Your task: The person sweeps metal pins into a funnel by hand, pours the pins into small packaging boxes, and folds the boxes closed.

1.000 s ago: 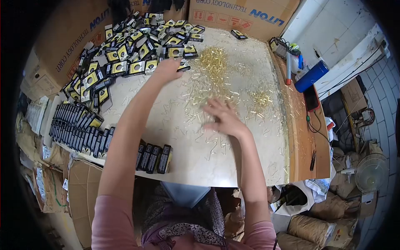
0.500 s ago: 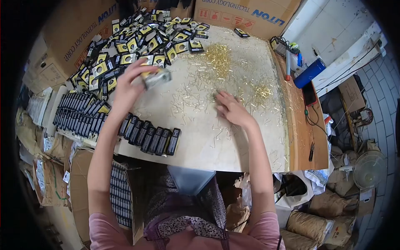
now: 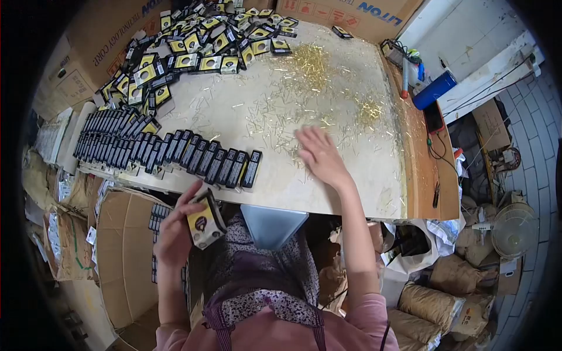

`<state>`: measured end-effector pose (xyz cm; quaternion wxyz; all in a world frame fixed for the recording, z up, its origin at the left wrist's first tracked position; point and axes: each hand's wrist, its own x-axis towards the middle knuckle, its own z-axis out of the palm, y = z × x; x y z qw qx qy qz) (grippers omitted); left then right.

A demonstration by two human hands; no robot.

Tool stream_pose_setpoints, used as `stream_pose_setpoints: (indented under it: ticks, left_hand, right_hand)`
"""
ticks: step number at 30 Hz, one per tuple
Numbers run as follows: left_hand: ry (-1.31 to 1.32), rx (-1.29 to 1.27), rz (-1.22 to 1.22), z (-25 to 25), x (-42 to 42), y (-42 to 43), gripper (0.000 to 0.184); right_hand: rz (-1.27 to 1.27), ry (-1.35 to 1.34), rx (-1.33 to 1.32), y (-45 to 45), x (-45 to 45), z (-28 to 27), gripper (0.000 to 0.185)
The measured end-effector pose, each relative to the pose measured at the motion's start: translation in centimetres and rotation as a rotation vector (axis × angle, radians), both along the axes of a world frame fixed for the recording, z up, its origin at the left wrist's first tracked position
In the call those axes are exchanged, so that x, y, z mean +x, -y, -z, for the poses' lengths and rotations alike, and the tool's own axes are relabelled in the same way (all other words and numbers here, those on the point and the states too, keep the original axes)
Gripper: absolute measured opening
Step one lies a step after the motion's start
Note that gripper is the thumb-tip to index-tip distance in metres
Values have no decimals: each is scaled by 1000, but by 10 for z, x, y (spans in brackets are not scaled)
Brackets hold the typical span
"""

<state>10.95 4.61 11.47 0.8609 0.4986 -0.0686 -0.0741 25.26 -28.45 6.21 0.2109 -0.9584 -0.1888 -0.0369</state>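
With fingers [image 3: 188, 207] of left hand [image 3: 171, 238] part-closed round a printed carton [image 3: 204, 226], has lowered it past the table [image 3: 281, 187] edge; with right hand [image 3: 324, 162] loosely spread by gold-coloured pins [image 3: 266, 120], seemingly grips none.

A black-and-yellow box [image 3: 206, 227] tilts just off the worktop's [image 3: 287, 190] near edge; gold bits [image 3: 310, 64], seemingly wire, lie scattered, heaped toward the far edge.

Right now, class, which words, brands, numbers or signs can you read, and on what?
"LITON": right rear carton, with red symbols.
"TECHNOLOGY CORP": left carton.
Too small or blurred: print on the held box and small boxes.
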Motion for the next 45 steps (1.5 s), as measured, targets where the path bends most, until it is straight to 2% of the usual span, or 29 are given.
stream_pose_setpoints:
  ticks: [1,2,3,4,5,7,8,9,10,11,13,16,17,18,19,20,22,23,26,27,29,31,33,34,37,41,42,43,45]
  left_hand:
    - [-85,76,-55,9,-6,-1,35]
    - [-103,250,-137,8,-17,7,43]
    - [-127,295,-126,6,-24,14,50]
    - [-152,341,-116,6,-31,17,58]
    - [-96,420,-103,25,-38,13,77]
    - [-230,261,-99,38,-47,20,89]
    - [-223,310,-82,57,-52,19,98]
    - [-188,305,-80,82,-58,18,100]
    - [-153,300,-80,106,-62,19,101]
    - [-93,467,-65,123,-64,20,104]
    - [-110,476,-36,130,-65,35,107]
    - [-235,461,-56,176,-69,45,74]
    - [-218,791,100,191,-66,36,46]
    - [-131,776,132,184,-61,44,40]
    - [-45,759,166,177,-58,52,35]
    - [50,844,240,191,-57,56,36]
    - [-187,475,406,175,-57,73,36]
    - [-229,582,510,152,-54,76,37]
    - [-213,437,536,184,-63,73,40]
    - [-220,438,535,178,-65,73,40]
    - [-199,207,505,162,-71,71,43]
    - [-217,198,501,153,-76,70,44]
    - [-254,211,512,139,-76,70,45]
    - [-272,219,512,138,-76,70,46]
    - [-415,270,474,126,-78,71,42]
    - [-463,313,341,135,-78,71,33]
    - [-528,193,342,164,-82,75,35]
    - [-528,195,342,172,-81,75,35]
    - [-726,399,282,174,-73,76,29]
  right_hand:
    - [7,-6,-4,4,-7,3,48]
    - [43,15,-6,7,-13,6,46]
    - [77,34,-7,6,-21,3,45]
    - [11,8,13,5,-31,0,42]
    - [15,2,13,3,-35,-4,42]
    - [-58,-140,494,0,-41,-11,41]
    - [55,-101,584,-3,-42,-9,44]
    - [56,-104,582,-7,-43,-9,44]
    - [42,-3,385,-13,-42,-12,47]
    - [27,96,189,-19,-42,-13,51]
    - [-84,85,85,-32,-46,-10,59]
    - [-147,28,49,-31,-57,-9,57]
    - [-123,-99,338,-24,-59,-6,55]
    - [-96,-224,627,-20,-61,-6,53]
    - [-48,-66,530,-17,-62,-6,53]
    - [-46,-71,530,-18,-67,-3,53]
    - [81,114,54,-42,-85,-18,58]
    - [45,190,-152,-51,-93,-6,64]
    - [23,166,-86,-74,-115,-6,68]
    - [21,161,-83,-77,-123,-4,68]
    - [23,163,-53,-80,-141,-1,69]
    - [16,158,-38,-79,-156,3,67]
    - [-52,253,52,-75,-171,13,59]
    - [-59,276,168,-74,-177,12,41]
    - [-12,384,340,-67,-203,33,34]
    - [305,217,472,-68,-236,66,25]
    - [361,118,508,-71,-244,70,27]
    - [306,-5,489,-69,-249,68,35]
    - [150,-108,393,-66,-255,69,39]
